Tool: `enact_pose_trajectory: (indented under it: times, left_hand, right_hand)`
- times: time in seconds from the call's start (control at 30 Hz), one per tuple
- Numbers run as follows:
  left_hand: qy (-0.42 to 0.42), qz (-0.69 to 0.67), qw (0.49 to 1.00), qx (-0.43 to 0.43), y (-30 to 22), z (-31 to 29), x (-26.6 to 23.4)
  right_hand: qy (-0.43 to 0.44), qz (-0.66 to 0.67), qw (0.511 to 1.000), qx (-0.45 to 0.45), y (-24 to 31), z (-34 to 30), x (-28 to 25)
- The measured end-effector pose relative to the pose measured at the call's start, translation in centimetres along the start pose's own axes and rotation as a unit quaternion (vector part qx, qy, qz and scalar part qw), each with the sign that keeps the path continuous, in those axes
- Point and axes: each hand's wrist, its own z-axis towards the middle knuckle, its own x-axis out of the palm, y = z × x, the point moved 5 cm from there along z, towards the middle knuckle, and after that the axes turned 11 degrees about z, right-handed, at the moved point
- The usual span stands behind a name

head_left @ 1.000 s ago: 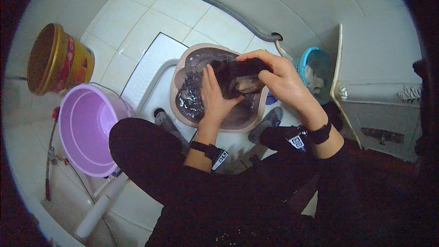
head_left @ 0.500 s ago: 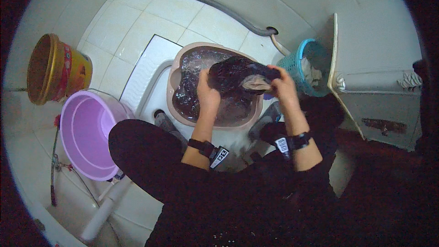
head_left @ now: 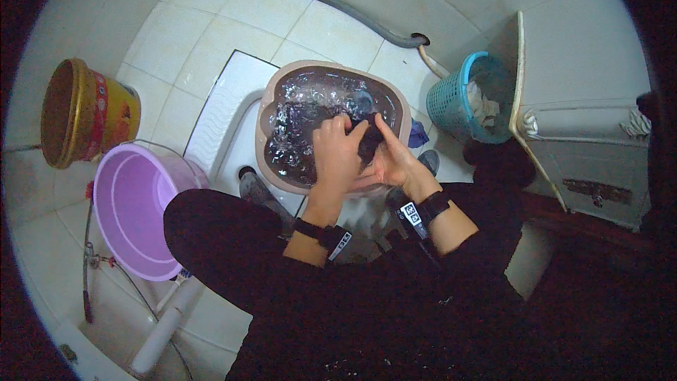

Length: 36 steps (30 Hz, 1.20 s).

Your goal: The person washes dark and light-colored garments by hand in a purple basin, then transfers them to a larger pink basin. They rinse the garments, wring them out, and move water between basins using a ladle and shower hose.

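Observation:
A pinkish-beige plastic basin (head_left: pixel 266 109) holds dark, rippling water with bright glints. Over its near part, both hands are on a dark, wet cloth item (head_left: pixel 369 143), whose exact kind I cannot make out. My left hand (head_left: pixel 336 154) has its fingers bent down onto the cloth from the left. From the right, my right hand (head_left: pixel 396 161) cups it, thumb raised and palm turned toward the left hand. More dark cloth appears to lie in the water to the left, blending with it. A small bluish-grey patch shows in the water beyond the hands.
The basin rests over a white squat toilet (head_left: pixel 220 109). At the left stand a purple bucket (head_left: pixel 127 229) and a yellow-gold bucket (head_left: pixel 116 113). A turquoise basket (head_left: pixel 448 102) with pale cloth stands right. Blue cloth (head_left: pixel 418 134) lies beside the basin. A grey hose (head_left: pixel 303 2) runs behind.
Both hands have come closer together and lower over the basin. The dark item, earlier held stretched between them with a pale part showing, is now bunched between the hands.

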Motion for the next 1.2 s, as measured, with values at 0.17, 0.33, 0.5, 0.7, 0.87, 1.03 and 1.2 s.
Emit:
enact_pose_trajectory:
  times: [0.17, 0.33, 0.5, 0.7, 0.87, 1.03, 1.2]
  left_hand:
    - [0.06, -0.074, 0.995, -0.018, -1.2, -0.9, 1.1]
    - [0.089, -0.133, 0.987, -0.003, -0.9, -1.2, 1.1]
    - [0.154, -0.141, 0.978, -0.001, -0.1, -1.3, 1.2]
    - [0.285, -0.296, 0.911, -0.023, 0.4, -2.0, 1.2]
    - [0.263, -0.435, 0.851, -0.131, 2.3, -1.5, 2.9]
    - [0.091, -0.268, 0.918, -0.278, 7.1, -2.5, 4.8]
    - [0.33, 0.018, 0.92, -0.21, 6.4, -6.0, 8.4]
  right_hand:
    - [-0.079, 0.065, 0.995, -0.007, -0.9, 0.5, -1.5]
    - [-0.025, 0.097, 0.995, -0.019, -0.6, 0.4, -0.4]
    - [-0.059, 0.091, 0.994, -0.012, -1.2, 1.8, -1.0]
    - [-0.107, 0.09, 0.99, -0.012, -1.9, 2.7, -2.4]
    - [-0.136, -0.02, 0.985, -0.106, 1.7, 5.2, -3.5]
    - [-0.237, -0.464, 0.79, -0.324, 4.7, 8.7, -2.2]
    - [-0.281, -0.76, 0.534, -0.242, 3.3, 10.3, -1.9]
